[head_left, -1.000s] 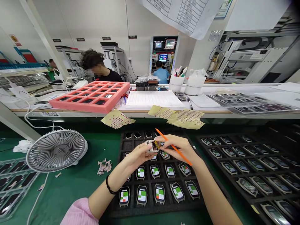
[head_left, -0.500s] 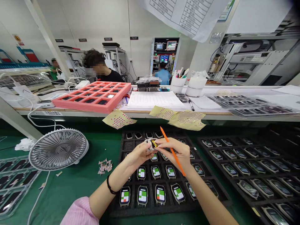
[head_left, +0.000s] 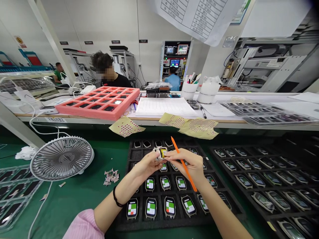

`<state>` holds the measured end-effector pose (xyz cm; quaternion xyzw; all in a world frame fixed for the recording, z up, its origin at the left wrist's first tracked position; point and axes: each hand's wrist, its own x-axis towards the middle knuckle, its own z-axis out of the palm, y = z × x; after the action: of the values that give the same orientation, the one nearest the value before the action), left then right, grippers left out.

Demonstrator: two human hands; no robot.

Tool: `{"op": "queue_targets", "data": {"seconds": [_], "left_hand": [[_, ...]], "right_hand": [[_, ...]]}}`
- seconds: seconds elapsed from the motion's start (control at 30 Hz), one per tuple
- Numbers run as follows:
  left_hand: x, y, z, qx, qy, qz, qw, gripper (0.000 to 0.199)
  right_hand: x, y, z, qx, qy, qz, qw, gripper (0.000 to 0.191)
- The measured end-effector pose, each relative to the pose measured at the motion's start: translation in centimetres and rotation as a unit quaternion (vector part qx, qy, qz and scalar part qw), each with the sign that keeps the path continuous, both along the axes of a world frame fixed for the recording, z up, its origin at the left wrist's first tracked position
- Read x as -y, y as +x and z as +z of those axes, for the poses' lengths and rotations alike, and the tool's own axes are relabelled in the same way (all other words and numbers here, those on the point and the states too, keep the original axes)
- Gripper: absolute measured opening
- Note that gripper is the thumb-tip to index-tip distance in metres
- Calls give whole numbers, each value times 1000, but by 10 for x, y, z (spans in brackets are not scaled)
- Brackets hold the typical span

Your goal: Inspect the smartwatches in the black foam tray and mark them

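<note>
My left hand (head_left: 147, 162) grips a small opened watch case (head_left: 161, 153) with a yellow part showing inside, held above the black foam tray (head_left: 147, 224). The fingertips of my right hand (head_left: 189, 161) are pinched at the case's right edge, and an orange stick (head_left: 183, 162) lies tilted through that hand, its point up. Beneath both hands, watches (head_left: 170, 206) with lit green and white screens sit in the tray's compartments. Whether the right fingertips hold some tiny part is too small to tell.
A second black tray of watches (head_left: 264, 201) is at the right. On the left are a grey fan (head_left: 66, 157), small pinkish strips (head_left: 111, 176) and a clear tray (head_left: 15, 196). A shelf edge (head_left: 149, 119) with a pink foam tray (head_left: 99, 103) runs behind. People sit beyond.
My right fingers have drawn slightly back and closer together at the case, showing more of the yellow part. The orange stick has dropped a little.
</note>
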<state>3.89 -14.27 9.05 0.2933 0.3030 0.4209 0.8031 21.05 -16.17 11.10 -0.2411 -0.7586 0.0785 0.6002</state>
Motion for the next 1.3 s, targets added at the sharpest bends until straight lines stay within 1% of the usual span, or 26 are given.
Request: {"op": "queue_targets", "data": {"seconds": [0.1,0.3,0.43,0.63,0.7,0.77,0.83,0.87,0.9,0.93,0.97,1.03,1.07,1.13,1.17,1.23,1.27,1.3], "left_hand": [[0,0,-1,-3,-1,1,1000,35],[1,0,4,-8,15,-12,1000,47],[4,0,7,-11,26,-13,1000,46],[6,0,9,1,57,-24,998,44],[5,-1,11,-2,66,-27,997,45],[5,-2,14,-11,87,-33,996,49],[5,-4,19,-34,135,-20,990,54],[6,-6,22,-56,171,-2,984,56],[7,-8,24,-89,214,24,972,57],[8,-9,27,-132,261,53,955,57],[10,-11,29,-181,308,83,930,57],[14,-13,32,-280,395,131,865,58],[16,-13,32,-322,433,149,828,57],[19,-12,30,-389,504,177,751,54],[21,-11,28,-415,536,186,711,52],[23,-8,25,-460,586,201,636,49],[24,-7,23,-479,604,205,604,48],[24,-7,22,-493,616,207,578,46]], "right_hand": [[1,-1,2,7,1,0,1000,18],[2,0,3,19,22,-12,999,18],[4,1,5,35,18,-11,999,19],[7,1,9,34,42,-6,999,22],[8,2,10,29,20,4,999,21],[8,6,11,-2,-20,15,1000,20],[8,9,12,-78,-80,10,994,18],[8,11,11,-126,-122,4,985,16],[7,11,11,-172,-175,5,970,14],[6,12,10,-209,-235,20,949,14],[4,11,9,-234,-299,50,924,16],[-2,7,5,-248,-414,145,864,25],[-5,4,3,-244,-455,195,834,30],[-10,-1,-2,-239,-505,266,786,37],[-13,-3,-5,-240,-518,286,770,40],[-17,-7,-11,-248,-535,307,747,46],[-18,-8,-14,-250,-542,314,739,48],[-19,-9,-18,-248,-549,319,732,49]]}}
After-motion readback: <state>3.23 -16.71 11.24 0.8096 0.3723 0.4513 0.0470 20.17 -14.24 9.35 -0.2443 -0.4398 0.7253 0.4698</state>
